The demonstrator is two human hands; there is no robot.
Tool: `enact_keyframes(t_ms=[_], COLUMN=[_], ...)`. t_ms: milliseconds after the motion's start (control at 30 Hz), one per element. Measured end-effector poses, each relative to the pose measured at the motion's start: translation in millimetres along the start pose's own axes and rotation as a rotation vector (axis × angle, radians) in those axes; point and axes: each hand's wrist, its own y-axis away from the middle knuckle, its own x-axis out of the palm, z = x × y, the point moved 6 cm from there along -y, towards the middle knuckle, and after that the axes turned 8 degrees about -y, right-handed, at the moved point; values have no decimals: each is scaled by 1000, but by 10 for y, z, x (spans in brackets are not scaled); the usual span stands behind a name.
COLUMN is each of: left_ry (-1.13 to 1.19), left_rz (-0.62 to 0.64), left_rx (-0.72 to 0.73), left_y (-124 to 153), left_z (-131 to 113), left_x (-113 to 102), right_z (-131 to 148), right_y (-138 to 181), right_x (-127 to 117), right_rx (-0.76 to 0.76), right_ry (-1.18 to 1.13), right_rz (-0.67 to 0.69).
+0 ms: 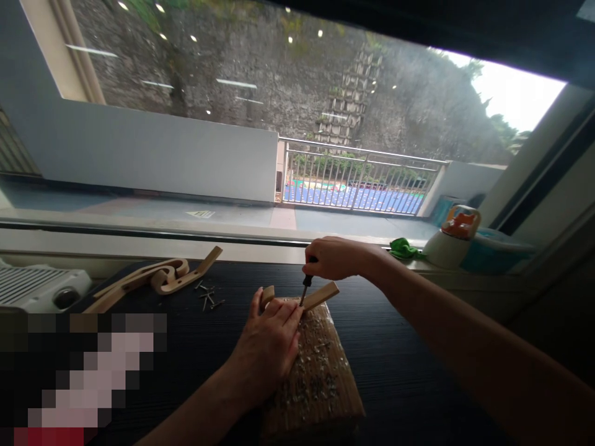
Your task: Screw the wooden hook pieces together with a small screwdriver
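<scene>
My right hand (332, 257) is closed round the black handle of a screwdriver (306, 282), which points down. Its tip meets a small curved wooden piece (323, 296) near the far end of a rough wooden block (325, 371). With fingers pressed down, my left hand (274, 334) grips that wooden piece against the block; one end of the piece shows beyond the fingers. Many small metal bits dot the block's top. Whether a screw sits under the screwdriver tip is hidden by the left fingers.
On the dark table (385, 365), several loose screws (208, 296) lie left of the block. Curved wooden pieces (171, 275) rest behind them. A white appliance (44, 288) stands far left. A green cloth (403, 248) and a white bottle with orange top (449, 244) stand on the windowsill.
</scene>
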Motion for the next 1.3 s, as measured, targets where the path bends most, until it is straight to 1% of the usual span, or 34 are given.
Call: enact_keyframes(t_ms=[100, 167, 233, 333, 400, 567, 667, 733, 867, 967, 1067, 1133, 1300], left_ry=[-7, -7, -10, -20, -18, 15, 20, 16, 20, 25, 17, 7, 3], left_rz=[-15, -20, -25, -27, -22, -8, -2, -2, -18, -20, -24, -27, -20], left_rx=[-3, 7, 14, 8, 4, -4, -9, -6, 1, 1, 6, 10, 9], left_y=[4, 6, 7, 8, 6, -5, -5, 0, 5, 1, 2, 6, 9], left_z=[4, 2, 1, 9, 12, 12, 14, 13, 7, 4, 4, 5, 9], left_x=[-9, -12, -14, -6, 3, 7, 8, 9, -6, -15, -17, -12, 3], right_z=[22, 39, 72, 120, 125, 45, 15, 5, -10, 30, 79, 97, 61], right_y=[35, 62, 78, 73, 50, -23, -48, -50, -6, 38, 56, 54, 48], right_x=[-58, -122, -165, -140, -102, 10, 47, 40, -29, -100, -90, -64, 2], right_rx=[17, 23, 2, -40, -53, -19, -12, 2, 32, -14, -52, -63, -52], right_ry=[-24, -74, -109, -101, -65, -39, -32, -10, -5, -46, -46, -24, -25], right_rz=[51, 58, 69, 115, 89, -73, -114, -101, 8, 51, 96, 87, -6])
